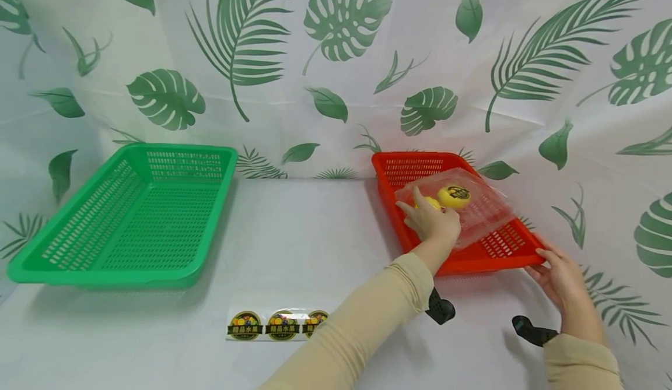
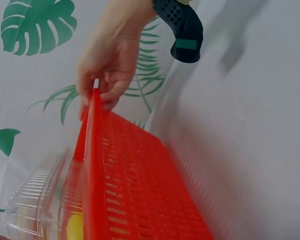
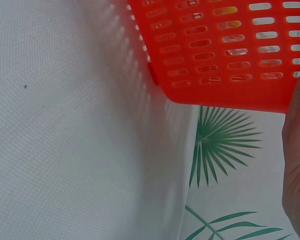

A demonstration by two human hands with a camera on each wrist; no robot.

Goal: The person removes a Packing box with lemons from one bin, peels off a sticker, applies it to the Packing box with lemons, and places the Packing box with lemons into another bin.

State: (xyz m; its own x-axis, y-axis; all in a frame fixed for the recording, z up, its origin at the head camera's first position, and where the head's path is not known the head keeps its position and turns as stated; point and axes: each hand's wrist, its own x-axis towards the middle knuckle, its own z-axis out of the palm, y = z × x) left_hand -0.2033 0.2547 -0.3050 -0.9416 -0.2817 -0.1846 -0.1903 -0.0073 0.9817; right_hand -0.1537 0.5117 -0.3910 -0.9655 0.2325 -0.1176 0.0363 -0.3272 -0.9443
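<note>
A clear plastic clamshell box (image 1: 485, 203) with yellow fruit (image 1: 455, 199) inside lies tilted in the red basket (image 1: 395, 215). A round dark label shows over one fruit. My left hand (image 1: 433, 221) reaches across and rests on the box with its fingers spread, some near its left edge; part of a second yellow fruit shows by the fingertips. My right hand (image 1: 559, 276) grips the near right corner of the basket's rim. In the left wrist view, that right hand (image 2: 107, 70) pinches the red rim. The right wrist view shows the basket's perforated outer side (image 3: 205, 55).
At the left stands a green basket (image 1: 210, 227) with perforated sides. A strip of round fruit labels (image 1: 282, 325) lies on the white table (image 1: 294, 238) near the front. Behind hangs a leaf-patterned sheet (image 1: 362, 104). Black camera mounts stick out from both wrists.
</note>
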